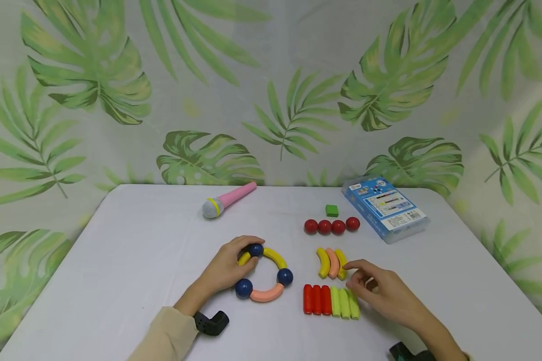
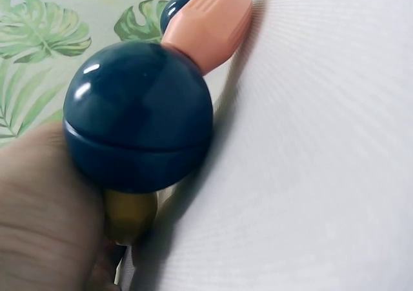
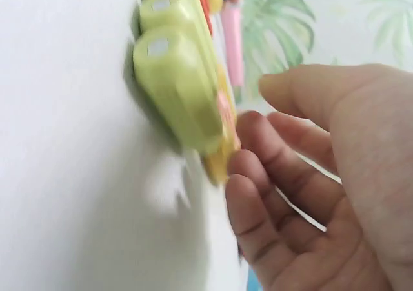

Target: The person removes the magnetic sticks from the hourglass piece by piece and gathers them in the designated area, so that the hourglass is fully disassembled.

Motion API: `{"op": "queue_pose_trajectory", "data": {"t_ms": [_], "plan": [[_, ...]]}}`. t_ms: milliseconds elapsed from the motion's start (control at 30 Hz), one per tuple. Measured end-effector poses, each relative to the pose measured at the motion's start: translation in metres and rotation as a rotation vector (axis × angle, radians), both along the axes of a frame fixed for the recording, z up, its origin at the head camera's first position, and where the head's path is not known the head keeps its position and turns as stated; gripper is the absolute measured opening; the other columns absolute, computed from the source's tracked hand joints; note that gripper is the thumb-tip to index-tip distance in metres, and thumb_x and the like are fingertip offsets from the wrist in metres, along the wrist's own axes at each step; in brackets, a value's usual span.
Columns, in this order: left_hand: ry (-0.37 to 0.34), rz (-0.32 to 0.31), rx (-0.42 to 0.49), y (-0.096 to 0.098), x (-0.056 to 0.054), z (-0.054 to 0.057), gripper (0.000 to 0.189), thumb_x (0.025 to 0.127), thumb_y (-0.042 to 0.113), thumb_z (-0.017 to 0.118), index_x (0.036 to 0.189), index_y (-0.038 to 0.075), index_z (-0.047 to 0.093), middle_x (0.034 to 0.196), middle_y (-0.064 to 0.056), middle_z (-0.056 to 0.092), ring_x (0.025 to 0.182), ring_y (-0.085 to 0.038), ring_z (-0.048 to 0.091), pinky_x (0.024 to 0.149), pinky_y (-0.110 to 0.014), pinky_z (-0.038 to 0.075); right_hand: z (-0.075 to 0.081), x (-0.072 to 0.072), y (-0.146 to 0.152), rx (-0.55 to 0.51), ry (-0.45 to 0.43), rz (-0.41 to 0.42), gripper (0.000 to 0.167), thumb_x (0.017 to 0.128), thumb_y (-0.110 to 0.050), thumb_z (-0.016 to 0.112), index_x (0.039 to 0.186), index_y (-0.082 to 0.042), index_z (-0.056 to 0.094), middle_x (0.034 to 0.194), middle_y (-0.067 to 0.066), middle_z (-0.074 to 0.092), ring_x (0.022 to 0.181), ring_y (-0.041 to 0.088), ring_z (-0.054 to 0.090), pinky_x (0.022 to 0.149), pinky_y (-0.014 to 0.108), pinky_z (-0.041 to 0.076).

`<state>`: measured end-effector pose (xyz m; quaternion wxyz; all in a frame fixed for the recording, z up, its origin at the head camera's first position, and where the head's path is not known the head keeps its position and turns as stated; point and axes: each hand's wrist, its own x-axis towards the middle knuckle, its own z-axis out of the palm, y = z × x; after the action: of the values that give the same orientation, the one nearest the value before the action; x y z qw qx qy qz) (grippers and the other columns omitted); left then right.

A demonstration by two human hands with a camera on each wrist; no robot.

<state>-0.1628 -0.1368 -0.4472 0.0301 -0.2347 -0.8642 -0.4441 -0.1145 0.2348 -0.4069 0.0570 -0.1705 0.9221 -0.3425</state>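
My left hand [image 1: 228, 260] grips the far left part of a ring made of blue balls [image 1: 285, 277], yellow curved rods [image 1: 275, 257] and an orange curved rod [image 1: 267, 293]. The fingers and thumb are around a blue ball [image 1: 256, 250] and the yellow rod beside it, partly hidden. In the left wrist view, the near blue ball [image 2: 139, 117] joins the orange rod [image 2: 211, 26]. My right hand [image 1: 384, 296] hovers with loosely bent fingers by the rightmost yellow curved rod [image 1: 341, 261] and the light green straight rods [image 1: 345, 303]. Nothing sits between its thumb and fingers.
Three red straight rods [image 1: 317, 300] lie left of the green ones. Behind the loose curved rods are several red balls [image 1: 324, 227] in a row and a green block [image 1: 331, 210]. A blue box [image 1: 386, 208] lies back right, a pink toy microphone [image 1: 230, 199] at the back.
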Motion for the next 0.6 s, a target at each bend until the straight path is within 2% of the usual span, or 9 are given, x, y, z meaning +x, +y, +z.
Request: {"op": "queue_pose_trajectory", "data": {"t_ms": [167, 333, 467, 600], "plan": [[0.007, 0.0, -0.01, 0.0, -0.001, 0.0, 0.038, 0.096, 0.009, 0.07, 0.134, 0.015, 0.065, 0.135, -0.002, 0.066, 0.132, -0.022, 0.059, 0.114, -0.043, 0.047, 0.008, -0.006, -0.024, 0.006, 0.082, 0.122, 0.031, 0.093, -0.016, 0.077, 0.122, -0.011, 0.068, 0.091, -0.011, 0.063, 0.083, 0.005, 0.059, 0.07, 0.02, 0.056], [-0.004, 0.009, -0.01, 0.0, 0.001, 0.0, 0.039, 0.096, 0.01, 0.071, 0.134, 0.016, 0.065, 0.134, -0.001, 0.067, 0.13, -0.021, 0.06, 0.113, -0.044, 0.047, 0.023, -0.009, -0.052, 0.057, 0.054, 0.239, 0.034, 0.095, -0.02, 0.075, 0.128, -0.016, 0.067, 0.108, -0.009, 0.067, 0.095, 0.008, 0.059, 0.08, 0.024, 0.057], [0.005, 0.012, -0.003, 0.0, 0.002, 0.0, 0.04, 0.096, 0.009, 0.071, 0.134, 0.017, 0.065, 0.133, -0.001, 0.067, 0.129, -0.021, 0.061, 0.112, -0.045, 0.048, 0.032, -0.014, -0.077, 0.165, 0.032, 0.293, 0.037, 0.096, -0.026, 0.075, 0.131, -0.02, 0.068, 0.122, -0.005, 0.069, 0.109, 0.016, 0.061, 0.091, 0.035, 0.059], [0.04, 0.0, 0.002, 0.001, 0.002, -0.002, 0.04, 0.096, 0.007, 0.071, 0.135, 0.015, 0.064, 0.133, -0.004, 0.067, 0.128, -0.024, 0.062, 0.11, -0.046, 0.049, 0.033, -0.024, -0.095, 0.303, 0.06, 0.335, 0.037, 0.094, -0.031, 0.076, 0.13, -0.021, 0.071, 0.124, -0.004, 0.07, 0.116, 0.017, 0.061, 0.099, 0.043, 0.057]]}}
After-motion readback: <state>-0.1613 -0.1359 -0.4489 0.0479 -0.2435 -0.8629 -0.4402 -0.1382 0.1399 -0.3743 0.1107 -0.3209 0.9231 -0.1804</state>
